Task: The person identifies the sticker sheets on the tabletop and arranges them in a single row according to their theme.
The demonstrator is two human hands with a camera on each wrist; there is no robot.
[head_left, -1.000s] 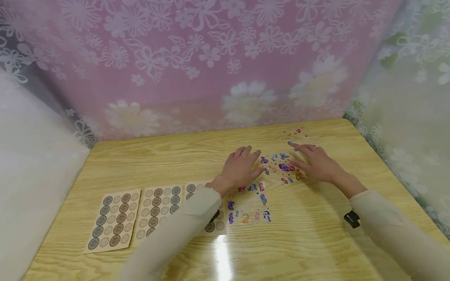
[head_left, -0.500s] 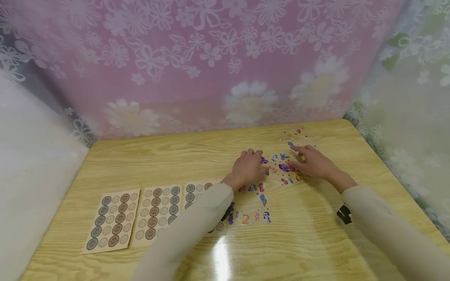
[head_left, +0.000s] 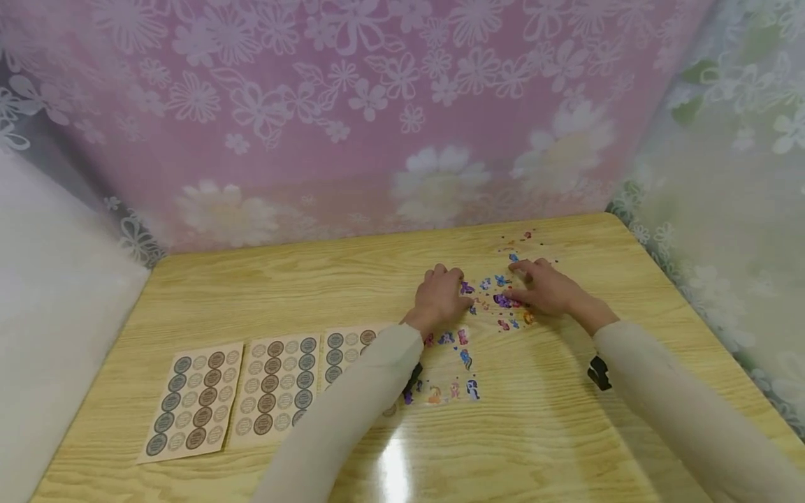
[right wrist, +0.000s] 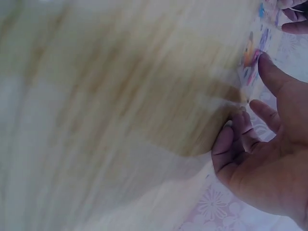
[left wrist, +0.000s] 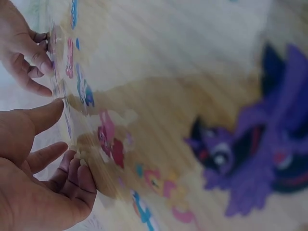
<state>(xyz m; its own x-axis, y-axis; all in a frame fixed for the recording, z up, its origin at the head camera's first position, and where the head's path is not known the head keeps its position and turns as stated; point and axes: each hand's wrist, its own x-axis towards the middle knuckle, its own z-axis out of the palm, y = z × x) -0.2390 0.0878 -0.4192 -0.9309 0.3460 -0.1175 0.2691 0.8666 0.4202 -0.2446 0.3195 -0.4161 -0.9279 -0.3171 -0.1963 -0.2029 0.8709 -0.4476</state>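
Flanking the middle clear pony-sticker sheet (head_left: 486, 284) on the wood-grain table (head_left: 541, 433), the left hand (head_left: 438, 297) is at its left edge, fingers bent and thumb apart from the forefinger; the right hand (head_left: 550, 288) is at its right side, thumb and forefinger spread. Exact fingertip contact is unclear. 1 clear sticker sheet (head_left: 465, 358) lies nearer, and 3 tan round-label sheets (head_left: 191, 402) lie leftward, 1 partly behind the left sleeve (head_left: 352, 412).

A see-through sticker sheet (head_left: 487, 302) is parked towards the table's (head_left: 302, 286) far right corner. It's covered in tiny colourful ponies.
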